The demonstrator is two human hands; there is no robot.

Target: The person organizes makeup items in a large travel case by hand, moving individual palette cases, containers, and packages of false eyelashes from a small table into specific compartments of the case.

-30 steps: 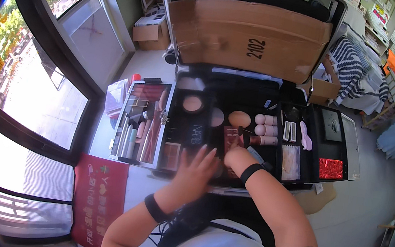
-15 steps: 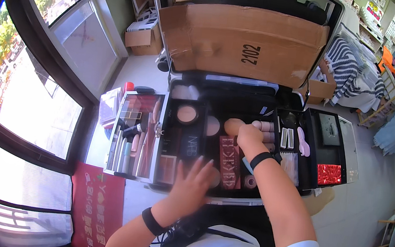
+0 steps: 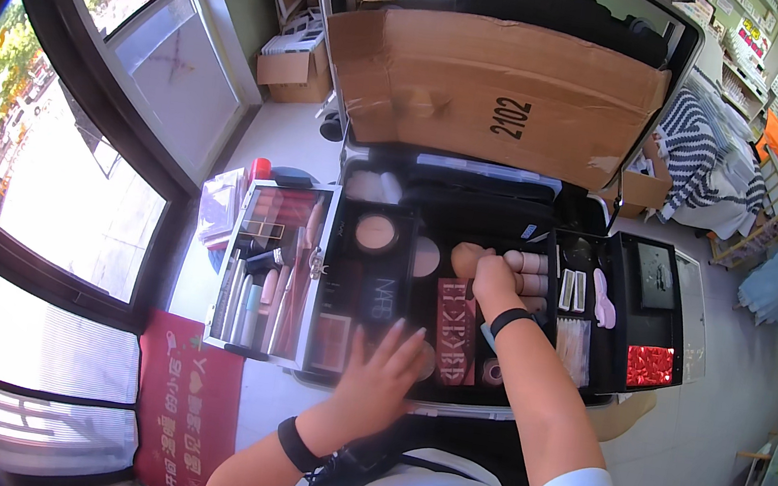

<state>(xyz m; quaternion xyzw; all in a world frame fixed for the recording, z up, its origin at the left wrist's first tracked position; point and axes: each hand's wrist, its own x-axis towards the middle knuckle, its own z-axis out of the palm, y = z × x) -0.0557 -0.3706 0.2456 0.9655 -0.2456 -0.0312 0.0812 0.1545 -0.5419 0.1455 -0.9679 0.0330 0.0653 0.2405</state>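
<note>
two hands over an open makeup case [image 3: 607, 249].
left hand [image 3: 386, 367] spread wide on near palettes; right hand [image 3: 493, 278] grips a beige sponge [image 3: 465, 257].

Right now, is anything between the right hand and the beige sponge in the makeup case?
Nothing visible: the right hand is already on the beige sponge, in the open makeup case, fingers touching it.

A cardboard sheet [image 3: 490, 88] leans inside the raised case lid, a small cardboard box [image 3: 295, 73] sits by my window [image 3: 82, 160], a red banner [image 3: 187, 409] hangs below the desk [image 3: 678, 453], striped fabric [image 3: 693, 166] lies beyond.
</note>
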